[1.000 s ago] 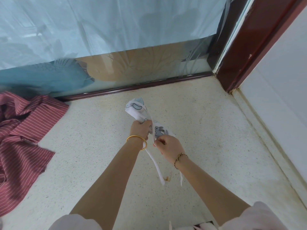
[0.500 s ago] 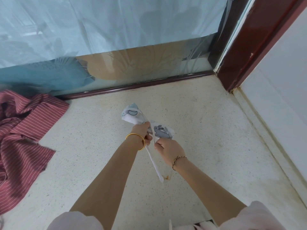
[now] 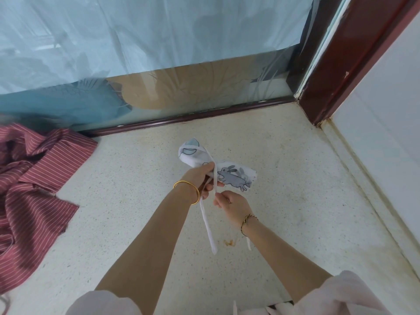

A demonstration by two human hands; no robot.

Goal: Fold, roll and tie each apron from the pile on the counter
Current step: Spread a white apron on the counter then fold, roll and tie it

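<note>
A small rolled white apron (image 3: 234, 175) printed with grey rabbits is held above the speckled counter (image 3: 284, 178). My left hand (image 3: 202, 178) grips the roll at its middle, a gold bangle on the wrist. A white strap (image 3: 208, 223) wraps over the roll and hangs down below my left hand. My right hand (image 3: 229, 202) pinches a strap just beneath the roll; a second strap end (image 3: 248, 243) dangles by my right wrist.
A crumpled red striped apron (image 3: 34, 189) lies at the counter's left side. Frosted glass with a dark red sill (image 3: 193, 115) closes the back. A dark red frame (image 3: 336, 83) and a white wall (image 3: 381, 144) bound the right. A small brown stain (image 3: 228, 242) marks the counter.
My right hand has drawn back toward me and down from the roll, pulling the strap. The roll has turned, so the rabbit print shows more on the right.
</note>
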